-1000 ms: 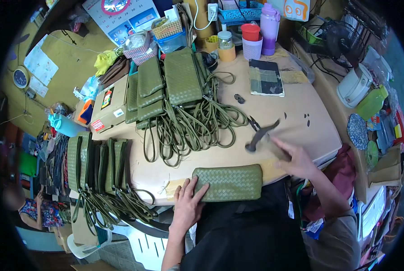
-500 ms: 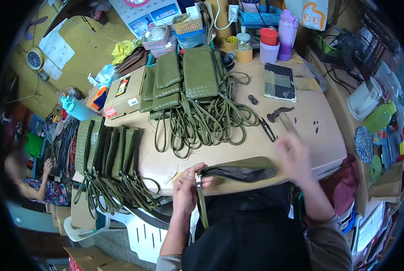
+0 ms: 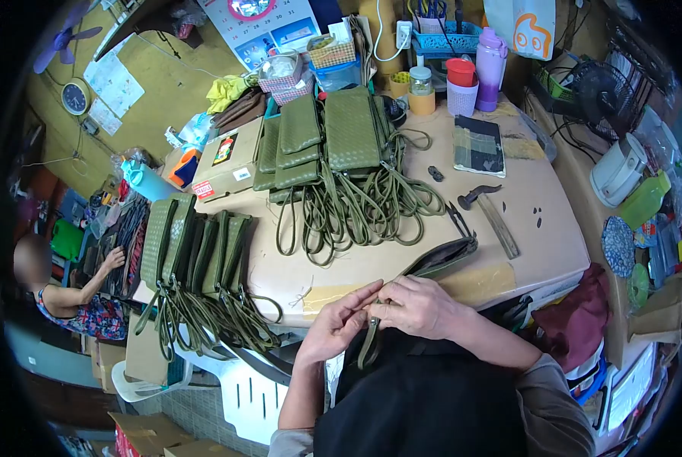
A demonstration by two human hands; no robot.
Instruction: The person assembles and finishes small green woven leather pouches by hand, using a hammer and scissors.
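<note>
An olive green pouch [image 3: 441, 259] with a dark zipped opening lies at the table's front edge, its near end between my hands. My left hand [image 3: 339, 324] pinches that end from the left. Closed over the same end, my right hand [image 3: 417, 306] touches the left fingertips. A green strap [image 3: 369, 343] with a metal clasp hangs below my fingers. Beyond the pouch are black snips [image 3: 460, 221] and a hammer [image 3: 498, 225]. Stacked olive pouches [image 3: 352, 129] with looped cords lie at the table's back, and more pouches [image 3: 179, 240] stand at the left edge.
A dark notebook [image 3: 478, 146], cups [image 3: 461, 97] and a purple bottle [image 3: 489, 70] are at the back right. A cardboard box [image 3: 227, 161] sits at the back left. Another person [image 3: 89, 301] is at far left. A white stool [image 3: 253, 400] stands below the table edge.
My right hand has moved left from beside the hammer and joined my left hand at the pouch's near end. The pouch's far end now points up and right. The camera view has shifted slightly.
</note>
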